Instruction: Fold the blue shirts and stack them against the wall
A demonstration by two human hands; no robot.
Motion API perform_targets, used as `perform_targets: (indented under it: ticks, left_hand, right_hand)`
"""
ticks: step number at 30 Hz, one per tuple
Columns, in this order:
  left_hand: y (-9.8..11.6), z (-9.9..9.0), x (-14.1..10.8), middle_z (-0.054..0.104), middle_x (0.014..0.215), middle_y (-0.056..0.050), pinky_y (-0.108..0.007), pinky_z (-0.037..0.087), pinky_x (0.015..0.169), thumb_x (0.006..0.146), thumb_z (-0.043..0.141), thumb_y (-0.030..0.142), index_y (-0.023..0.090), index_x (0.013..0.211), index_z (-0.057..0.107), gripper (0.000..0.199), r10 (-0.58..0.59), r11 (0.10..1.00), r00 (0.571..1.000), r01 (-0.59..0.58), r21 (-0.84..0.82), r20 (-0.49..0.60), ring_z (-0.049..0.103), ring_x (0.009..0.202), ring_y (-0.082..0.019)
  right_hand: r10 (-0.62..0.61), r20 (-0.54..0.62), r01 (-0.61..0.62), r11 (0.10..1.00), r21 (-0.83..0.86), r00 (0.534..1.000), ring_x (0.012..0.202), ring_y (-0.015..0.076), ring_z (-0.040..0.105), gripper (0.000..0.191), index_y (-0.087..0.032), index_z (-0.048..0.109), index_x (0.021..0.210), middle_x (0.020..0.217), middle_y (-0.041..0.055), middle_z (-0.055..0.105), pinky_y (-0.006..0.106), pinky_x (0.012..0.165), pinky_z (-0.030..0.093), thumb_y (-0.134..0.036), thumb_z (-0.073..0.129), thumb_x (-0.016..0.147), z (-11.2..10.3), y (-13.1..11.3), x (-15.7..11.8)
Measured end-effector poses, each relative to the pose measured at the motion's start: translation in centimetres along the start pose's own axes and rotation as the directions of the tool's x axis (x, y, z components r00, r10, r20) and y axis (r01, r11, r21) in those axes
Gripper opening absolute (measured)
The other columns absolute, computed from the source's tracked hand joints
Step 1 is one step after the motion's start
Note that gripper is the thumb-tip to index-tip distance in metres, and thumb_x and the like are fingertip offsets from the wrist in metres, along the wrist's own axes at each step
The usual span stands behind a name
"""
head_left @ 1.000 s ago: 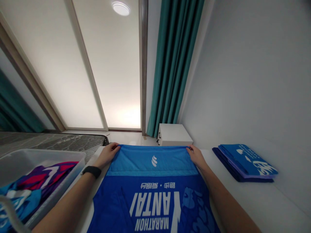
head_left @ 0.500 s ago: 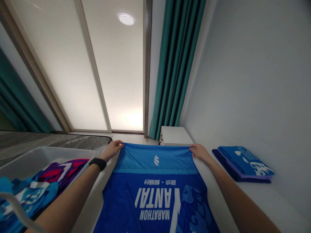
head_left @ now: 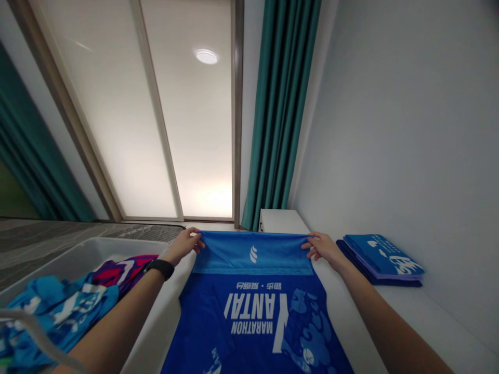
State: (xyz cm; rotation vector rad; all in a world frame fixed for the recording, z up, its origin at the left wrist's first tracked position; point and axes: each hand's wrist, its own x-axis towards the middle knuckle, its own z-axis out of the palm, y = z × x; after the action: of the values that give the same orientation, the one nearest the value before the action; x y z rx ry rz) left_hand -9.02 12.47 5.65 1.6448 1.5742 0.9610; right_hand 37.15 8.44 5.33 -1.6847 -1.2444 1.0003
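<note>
A blue shirt with upside-down white lettering is stretched out over a white surface, its lighter blue hem edge at the far side. My left hand, with a black band on the wrist, pinches the far left corner of that edge between thumb and fingers. The far right corner is pinched by my right hand, whose other fingers are slightly spread. The near part of the shirt runs out of view at the bottom.
At the left, a translucent bin holds crumpled blue and purple-red clothes. A stack of folded blue garments lies at the right by the wall. Beyond the shirt stand a white cabinet and a green curtain.
The view has tilted up and shifted slightly. Both hands still hold the shirt's corners, with their free fingers now more spread, and more of the shirt's lower print shows.
</note>
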Motion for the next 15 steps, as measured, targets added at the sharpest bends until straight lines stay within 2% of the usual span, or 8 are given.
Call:
perform_targets:
  ticks: [6,15]
  left_hand:
    - [-1.0,0.6,0.5,0.075,0.078,-0.008,-0.02,0.033,0.039,0.074,0.055,0.042,0.02,0.088,0.046,0.028,-0.091,0.992,0.995,0.093,-0.082,0.032,0.071,0.06,-0.021]
    - [-1.5,2.4,3.2,0.075,0.08,-0.011,-0.018,0.032,0.036,0.08,0.051,0.032,0.018,0.087,0.047,0.017,-0.16,0.985,0.987,0.161,-0.057,0.024,0.07,0.057,-0.019]
  right_hand:
    - [0.011,-0.002,-0.011,0.999,0.046,1.0,0.05,0.0131,0.067,0.008,-0.017,0.051,0.095,0.088,0.0101,0.075,0.016,0.036,0.04,-0.025,0.05,0.092,0.5,0.1,0.3]
    - [0.096,-0.013,-0.096,0.995,0.04,0.995,0.046,0.0133,0.065,0.009,-0.016,0.051,0.096,0.082,0.0089,0.074,0.016,0.033,0.039,-0.022,0.054,0.09,2.0,1.4,4.9]
